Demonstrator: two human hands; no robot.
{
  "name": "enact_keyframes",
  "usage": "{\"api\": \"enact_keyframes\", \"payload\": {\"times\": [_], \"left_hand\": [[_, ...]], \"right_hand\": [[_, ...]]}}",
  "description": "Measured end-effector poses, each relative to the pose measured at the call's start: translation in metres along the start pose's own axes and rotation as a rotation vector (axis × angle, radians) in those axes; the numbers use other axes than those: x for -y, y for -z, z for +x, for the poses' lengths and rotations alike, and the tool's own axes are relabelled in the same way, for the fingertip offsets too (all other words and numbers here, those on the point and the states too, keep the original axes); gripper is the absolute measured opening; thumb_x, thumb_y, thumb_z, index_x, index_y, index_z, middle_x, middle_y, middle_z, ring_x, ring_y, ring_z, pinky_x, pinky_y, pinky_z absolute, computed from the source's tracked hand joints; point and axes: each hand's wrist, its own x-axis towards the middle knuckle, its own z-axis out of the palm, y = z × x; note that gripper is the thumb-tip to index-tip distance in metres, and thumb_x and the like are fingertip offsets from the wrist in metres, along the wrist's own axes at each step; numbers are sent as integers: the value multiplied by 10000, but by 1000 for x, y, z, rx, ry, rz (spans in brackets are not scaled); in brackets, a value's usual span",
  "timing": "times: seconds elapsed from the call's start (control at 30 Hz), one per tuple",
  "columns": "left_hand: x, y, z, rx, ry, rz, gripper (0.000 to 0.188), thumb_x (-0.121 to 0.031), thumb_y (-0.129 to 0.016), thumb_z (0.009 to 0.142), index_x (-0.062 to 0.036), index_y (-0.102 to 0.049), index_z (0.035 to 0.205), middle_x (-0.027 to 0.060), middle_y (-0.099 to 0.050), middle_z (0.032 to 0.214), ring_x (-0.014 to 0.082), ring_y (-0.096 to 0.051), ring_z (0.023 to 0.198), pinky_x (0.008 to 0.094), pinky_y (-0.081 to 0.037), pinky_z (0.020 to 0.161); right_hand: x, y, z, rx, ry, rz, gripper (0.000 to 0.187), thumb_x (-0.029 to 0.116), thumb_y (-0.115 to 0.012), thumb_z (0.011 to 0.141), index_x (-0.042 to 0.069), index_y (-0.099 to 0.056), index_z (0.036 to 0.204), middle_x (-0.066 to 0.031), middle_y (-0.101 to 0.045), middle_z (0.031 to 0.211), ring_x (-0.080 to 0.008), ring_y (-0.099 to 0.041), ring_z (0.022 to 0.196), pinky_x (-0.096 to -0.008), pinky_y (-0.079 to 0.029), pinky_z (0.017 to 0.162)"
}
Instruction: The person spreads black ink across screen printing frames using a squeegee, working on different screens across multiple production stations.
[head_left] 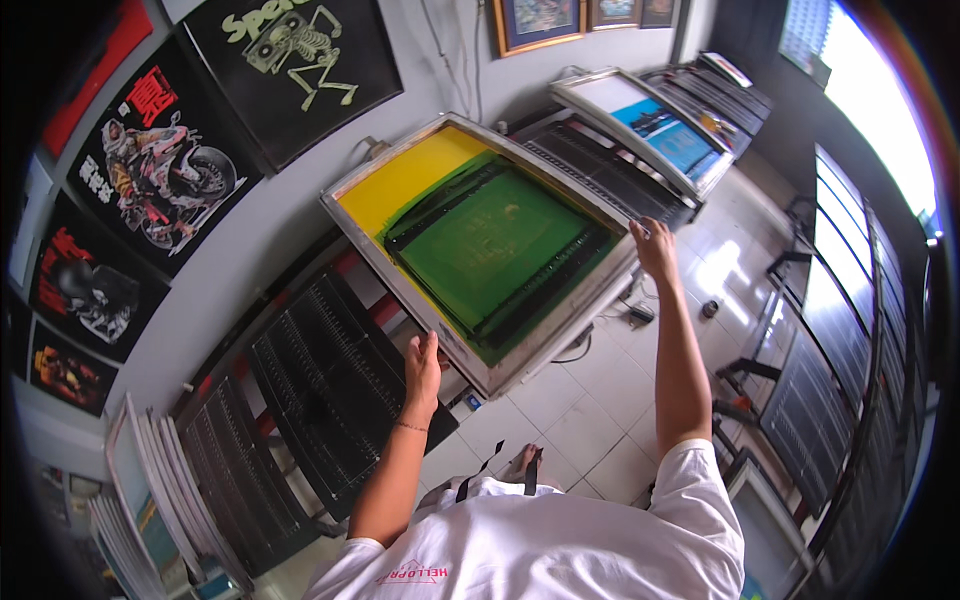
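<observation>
A screen printing frame [350,232] lies tilted in front of me, its pale, worn rim around a yellow mesh [385,190]. Dark green ink [490,250] covers most of the mesh, with darker, thicker bands along two sides. At the near left side of the rim, my left hand [423,375] has its thumb up and its other fingers partly hidden beside the frame. My right hand [655,248] is closed on the frame's right corner. What lies under the frame is mostly hidden.
Black slotted print boards [335,380] line the wall at left. Another screen frame with blue on it [670,130] rests on the boards beyond. More boards [815,410] stand at right. Stacked frames [180,480] lean at lower left. A cable [575,352] hangs over the tiled floor [590,430].
</observation>
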Motion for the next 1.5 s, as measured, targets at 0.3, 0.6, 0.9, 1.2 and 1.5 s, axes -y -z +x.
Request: {"api": "enact_keyframes", "payload": {"times": [0.3,0.6,0.9,1.2,1.5], "left_hand": [[-16,-27,-9,-236,59,218,529,-494,-491,1015,33,-533,1037,92,-506,1012,178,-452,974,318,-373,933],[-40,-46,-1,-549,-254,171,683,-584,-543,964,28,-376,710,69,-377,706,144,-371,720,380,-396,649],[-26,105,-150,-636,-388,274,587,-403,-530,1010,75,-341,1294,184,-512,1024,227,-535,920,372,-461,808],[3,313,-428,-1130,-430,152,688,-328,-604,984,43,-226,1423,129,-482,1017,187,-511,905,339,-466,776],[82,356,-687,-2082,-209,83,482,-331,-538,1015,61,-487,1291,161,-583,1072,224,-557,979,360,-455,900]], "right_hand": [[-16,-54,63,316,-47,-78,608,560,-492,963,-27,-640,906,-300,-642,981,-448,-610,1007,-496,-465,857],[-16,-35,102,217,-63,41,678,602,-388,983,14,-626,1222,-269,-631,1199,-400,-583,1189,-476,-439,980],[51,2,-90,303,-241,519,563,544,-478,985,50,-553,1245,-129,-567,1124,-236,-558,1031,-344,-472,840],[344,3,-292,695,501,116,528,313,-380,1057,17,-346,1492,-168,-517,1346,-277,-536,1196,-375,-460,987],[658,-9,-582,1362,560,882,745,534,-416,1019,-114,-468,1382,-258,-460,1460,-358,-447,1344,-401,-322,1126]]}}
